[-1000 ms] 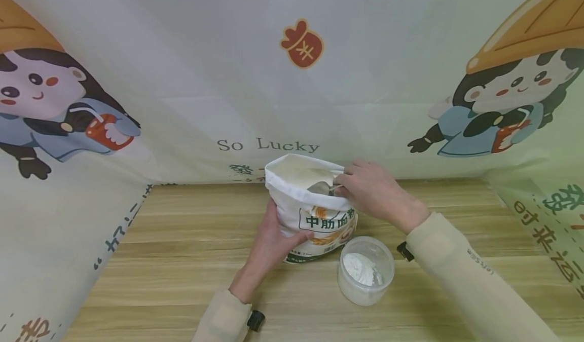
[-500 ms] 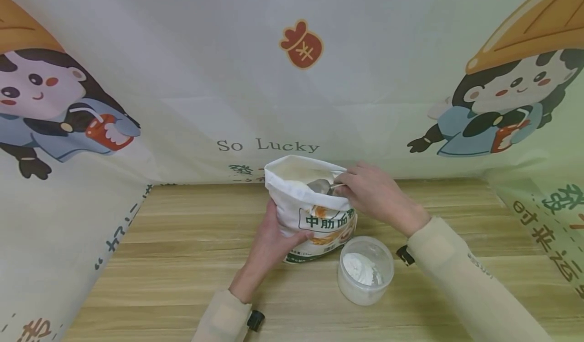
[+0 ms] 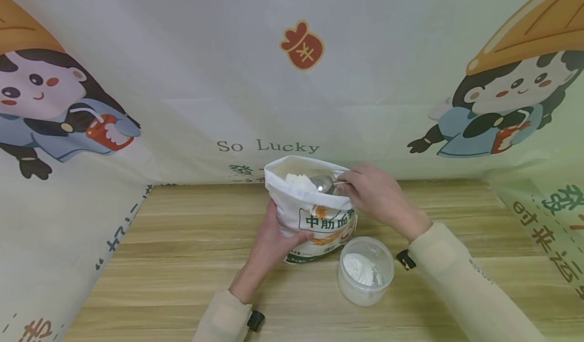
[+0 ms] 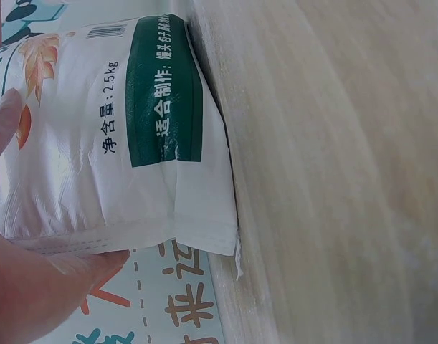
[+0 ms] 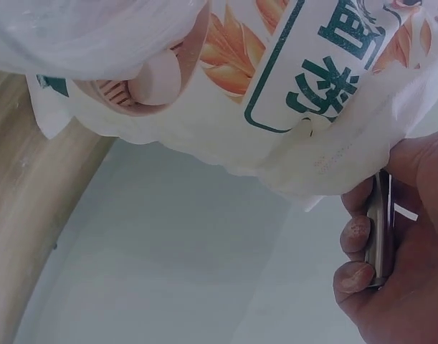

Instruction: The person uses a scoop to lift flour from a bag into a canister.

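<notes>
A white flour bag (image 3: pixel 292 215) with green print stands on the wooden table, its mouth rolled open and white flour (image 3: pixel 298 181) showing inside. My left hand (image 3: pixel 271 240) grips the bag's left side, thumb across the front; the left wrist view shows the hand (image 4: pixel 54 287) around the bag (image 4: pixel 82 186). My right hand (image 3: pixel 376 195) holds a metal spoon (image 3: pixel 323 183), its bowl inside the bag's mouth near the flour. In the right wrist view the fingers curl round the spoon's handle (image 5: pixel 380 229). Part of the spoon is hidden by the hand.
A round clear plastic tub (image 3: pixel 366 296) with some flour in it stands right in front of the bag, close to my right forearm. A printed cloth (image 3: pixel 205 78) hangs behind and beside the wooden table (image 3: pixel 173 261).
The spoon has turned and lifted slightly in the bag's mouth, its bowl now showing brighter. Flour has heaped up to the left of it. The left hand stays in place.
</notes>
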### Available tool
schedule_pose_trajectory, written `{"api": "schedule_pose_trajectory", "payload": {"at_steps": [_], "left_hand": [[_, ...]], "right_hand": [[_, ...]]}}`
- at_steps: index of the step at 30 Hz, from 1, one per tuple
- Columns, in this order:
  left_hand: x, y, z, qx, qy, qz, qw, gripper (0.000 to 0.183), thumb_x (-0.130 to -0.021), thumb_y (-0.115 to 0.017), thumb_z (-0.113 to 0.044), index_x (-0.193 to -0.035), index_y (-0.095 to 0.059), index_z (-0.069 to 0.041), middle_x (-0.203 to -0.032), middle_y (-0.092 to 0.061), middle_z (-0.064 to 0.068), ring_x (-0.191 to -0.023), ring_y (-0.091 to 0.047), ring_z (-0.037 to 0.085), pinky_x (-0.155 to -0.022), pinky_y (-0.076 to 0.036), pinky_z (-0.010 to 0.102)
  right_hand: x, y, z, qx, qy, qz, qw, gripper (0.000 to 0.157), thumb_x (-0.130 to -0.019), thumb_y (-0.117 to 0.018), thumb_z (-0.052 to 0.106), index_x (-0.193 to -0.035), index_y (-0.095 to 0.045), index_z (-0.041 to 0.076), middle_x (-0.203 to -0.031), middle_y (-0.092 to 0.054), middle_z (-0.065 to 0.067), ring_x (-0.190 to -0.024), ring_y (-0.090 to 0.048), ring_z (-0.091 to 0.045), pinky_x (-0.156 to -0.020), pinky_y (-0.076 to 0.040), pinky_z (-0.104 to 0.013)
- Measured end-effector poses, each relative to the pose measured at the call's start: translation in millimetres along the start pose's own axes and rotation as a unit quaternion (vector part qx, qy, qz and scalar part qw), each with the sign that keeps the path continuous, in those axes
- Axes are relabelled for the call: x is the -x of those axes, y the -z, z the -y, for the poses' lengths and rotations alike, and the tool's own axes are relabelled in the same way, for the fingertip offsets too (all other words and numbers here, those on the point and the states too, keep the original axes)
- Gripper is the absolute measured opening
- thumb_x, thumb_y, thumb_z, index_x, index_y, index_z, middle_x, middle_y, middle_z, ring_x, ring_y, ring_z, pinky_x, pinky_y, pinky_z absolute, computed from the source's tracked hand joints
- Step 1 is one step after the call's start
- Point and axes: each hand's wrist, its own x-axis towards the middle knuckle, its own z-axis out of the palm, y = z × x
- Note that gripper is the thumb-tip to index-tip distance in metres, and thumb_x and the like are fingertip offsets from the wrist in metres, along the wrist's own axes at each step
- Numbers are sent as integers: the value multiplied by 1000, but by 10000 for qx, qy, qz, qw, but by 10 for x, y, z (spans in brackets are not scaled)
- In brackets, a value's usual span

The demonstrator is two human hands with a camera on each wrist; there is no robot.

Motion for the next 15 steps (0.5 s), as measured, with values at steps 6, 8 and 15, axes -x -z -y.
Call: {"api": "schedule_pose_trajectory", "payload": {"at_steps": [6, 8, 15], "left_hand": [[-8, -8, 3, 1, 1, -12, 10000, 115, -72, -96, -24, -160, -24, -10, -146, -54, 21, -134, -53, 40, -115, -39, 57], [-12, -13, 9, 5, -13, -12, 10000, 115, -72, -96, -23, -160, -24, -9, -146, -54, 21, -134, -53, 40, -116, -39, 57], [-14, -12, 4, 89, 41, -23, 9999, 114, -71, -96, -21, -160, -25, -9, -146, -54, 21, -134, -53, 40, -116, -38, 57]], "right_hand": [[25, 41, -6, -118, -120, -204, 9997, 24, -99, -71, 18, -117, -74, 2, -110, -74, -14, -104, -67, -34, -88, -58, -48], [34, 61, -12, -151, -125, -272, 9994, 22, -99, -72, 17, -115, -75, 2, -108, -74, -14, -103, -66, -34, -89, -58, -49], [91, 108, -61, -277, -48, -516, 9983, 19, -99, -71, 13, -113, -74, 2, -107, -74, -14, -102, -66, -35, -87, -57, -50]]}}
